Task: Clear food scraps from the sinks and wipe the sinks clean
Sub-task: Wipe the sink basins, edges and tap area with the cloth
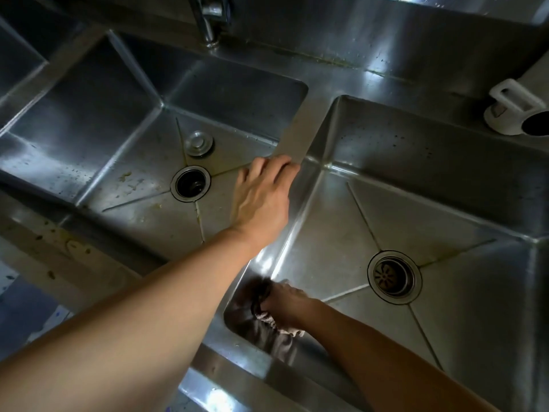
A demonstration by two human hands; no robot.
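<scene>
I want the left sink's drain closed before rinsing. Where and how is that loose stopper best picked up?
Pinch the raised centre knob of the drain stopper from straight above. It lies flat, knob up, on the floor of the left sink just behind the open drain; its low flat rim likely offers little to grip.

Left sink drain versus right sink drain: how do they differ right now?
The left sink drain is an open dark hole, its stopper lying beside it; the right sink drain has a strainer seated. Yellowish residue marks the floor around the left; the right's floor looks cleaner. Both are round, steel-rimmed and central.
</scene>
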